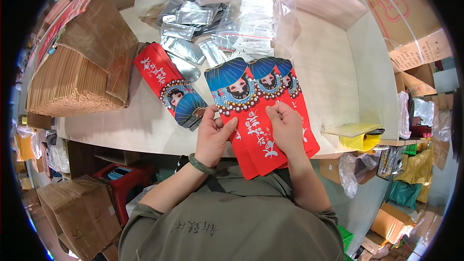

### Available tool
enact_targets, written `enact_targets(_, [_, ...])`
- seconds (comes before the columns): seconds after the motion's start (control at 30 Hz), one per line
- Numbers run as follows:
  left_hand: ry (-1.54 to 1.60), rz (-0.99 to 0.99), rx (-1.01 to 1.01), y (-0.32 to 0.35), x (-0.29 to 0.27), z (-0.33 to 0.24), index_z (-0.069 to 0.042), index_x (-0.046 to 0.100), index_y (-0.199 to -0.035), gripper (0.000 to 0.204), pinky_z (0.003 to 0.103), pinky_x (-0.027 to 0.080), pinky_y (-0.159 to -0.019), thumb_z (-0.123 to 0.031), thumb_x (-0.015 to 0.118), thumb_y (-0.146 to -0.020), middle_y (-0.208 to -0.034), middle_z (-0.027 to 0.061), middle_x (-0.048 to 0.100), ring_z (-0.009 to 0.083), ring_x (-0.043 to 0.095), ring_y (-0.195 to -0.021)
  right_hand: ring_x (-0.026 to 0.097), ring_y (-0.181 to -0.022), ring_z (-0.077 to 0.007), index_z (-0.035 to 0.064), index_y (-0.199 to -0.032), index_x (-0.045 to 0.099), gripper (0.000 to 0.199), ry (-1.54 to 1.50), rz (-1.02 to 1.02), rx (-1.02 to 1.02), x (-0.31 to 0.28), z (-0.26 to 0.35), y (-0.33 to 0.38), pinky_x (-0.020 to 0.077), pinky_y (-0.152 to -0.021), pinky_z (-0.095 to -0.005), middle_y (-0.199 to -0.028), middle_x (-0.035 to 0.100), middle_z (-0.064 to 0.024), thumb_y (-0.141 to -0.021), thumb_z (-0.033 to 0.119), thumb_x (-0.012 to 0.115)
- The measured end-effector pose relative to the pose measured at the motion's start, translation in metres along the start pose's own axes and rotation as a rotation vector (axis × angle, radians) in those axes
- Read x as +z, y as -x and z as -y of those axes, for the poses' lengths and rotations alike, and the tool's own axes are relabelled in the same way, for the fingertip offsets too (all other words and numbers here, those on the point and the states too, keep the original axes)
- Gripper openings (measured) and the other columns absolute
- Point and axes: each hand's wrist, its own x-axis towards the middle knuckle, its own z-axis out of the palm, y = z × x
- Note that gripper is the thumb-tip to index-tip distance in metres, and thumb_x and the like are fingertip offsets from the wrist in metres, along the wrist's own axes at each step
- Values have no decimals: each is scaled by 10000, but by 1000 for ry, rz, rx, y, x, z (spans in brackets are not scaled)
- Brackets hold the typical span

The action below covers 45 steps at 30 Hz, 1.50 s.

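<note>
Several red envelopes (257, 137), printed with a blue-hatted figure and white characters, are fanned out above the table's near edge. My left hand (212, 133) pinches the left side of the fan between thumb and fingers; a green bangle is on that wrist. My right hand (288, 129) grips the right part, its thumb on the front. The fingers behind the envelopes are hidden. A slanted stack of matching red envelopes (159, 75) lies on the table left of my hands, printed the other way up.
Silver packets (194, 14) lie heaped behind the stack, beside a clear plastic bag (256, 17) of white slips. A big open carton (92, 53) packed with brown sheets stands at left. A yellow holder (360, 142) sits at the table's right front corner. Raised walls border the table.
</note>
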Motion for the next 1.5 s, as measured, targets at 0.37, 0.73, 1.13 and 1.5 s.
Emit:
enact_targets(0.37, [-5,23,13,0,-1,-2,1,361,-1221,363,268,530,-789,-7,543,-907,-1070,138,634,148,632,-943,376,-592,-24,24,-758,552,235,-19,-28,15,-6,-10,-11,325,-524,-212,-615,445,62,-934,179,562])
enact_targets(0.73, [-13,-39,49,-3,-6,-1,-7,379,-1240,382,257,540,-749,-39,557,-904,-1087,107,638,138,637,-937,554,-605,-156,-1,-834,600,193,716,-490,-659,-34,-22,-28,434,-582,-315,-637,574,-69,-869,188,622])
enact_targets(1.13, [20,-56,34,-3,-5,-1,-10,374,-1204,346,268,531,-783,-30,555,-910,-1079,124,637,146,631,-947,452,-598,17,9,-858,595,104,-148,-10,58,-28,-8,-12,359,-515,-167,-646,526,75,-886,104,628])
enact_targets(1.5, [-33,-3,57,-5,5,1,-15,372,-1215,399,261,529,-786,-8,591,-883,-1076,127,634,145,632,-943,470,-619,-43,23,-821,585,157,44,143,1,2,3,1,399,-565,-209,-646,502,31,-822,130,699])
